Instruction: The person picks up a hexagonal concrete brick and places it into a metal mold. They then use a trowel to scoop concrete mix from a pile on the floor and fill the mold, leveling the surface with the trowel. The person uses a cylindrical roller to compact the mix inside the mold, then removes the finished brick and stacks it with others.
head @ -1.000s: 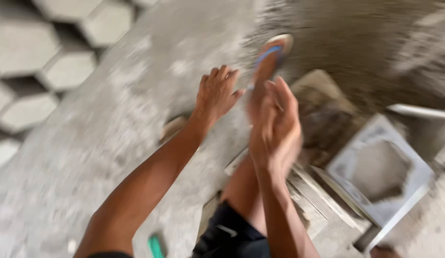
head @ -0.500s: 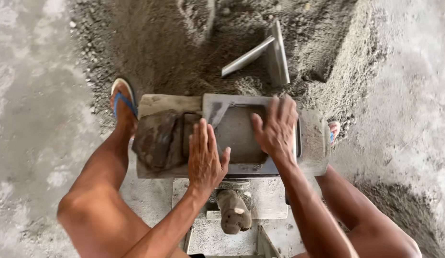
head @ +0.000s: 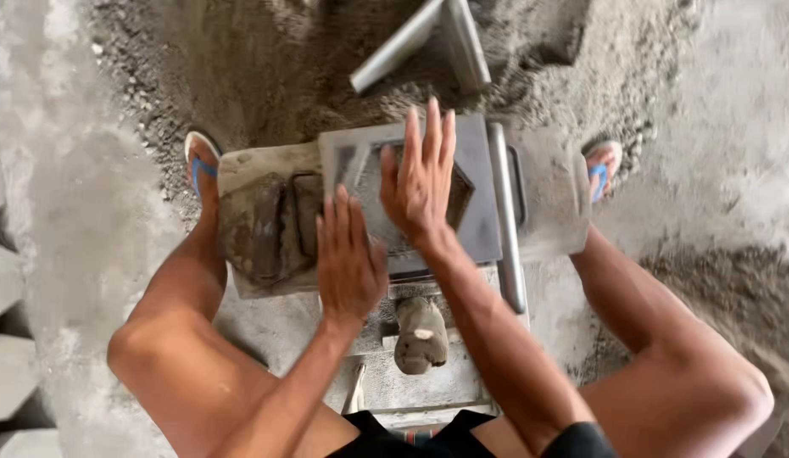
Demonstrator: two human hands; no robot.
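Observation:
My left hand (head: 349, 257) hovers flat with fingers together and extended, over the near left edge of a grey metal mould frame (head: 479, 170). My right hand (head: 420, 178) is spread open just above the mould's dark hexagonal opening. Neither hand holds anything. The mould rests on a worn board (head: 259, 161) between my knees, with a dirty rag-like lump (head: 263, 225) on the board's left part. A grey bar (head: 504, 220) runs along the mould's right side.
A heap of dark sandy mix (head: 267, 68) lies beyond the board, with a grey metal angled tool (head: 437, 34) stuck in it. My feet in blue-strapped sandals (head: 199, 161) (head: 599, 165) flank the board. A handle stub (head: 421, 335) sits below. Cast concrete blocks (head: 4, 280) line the left edge.
The view swung from hexagonal blocks to the mould. My right hand has slid from the mould's right side to its centre. My left hand stays at the near left edge.

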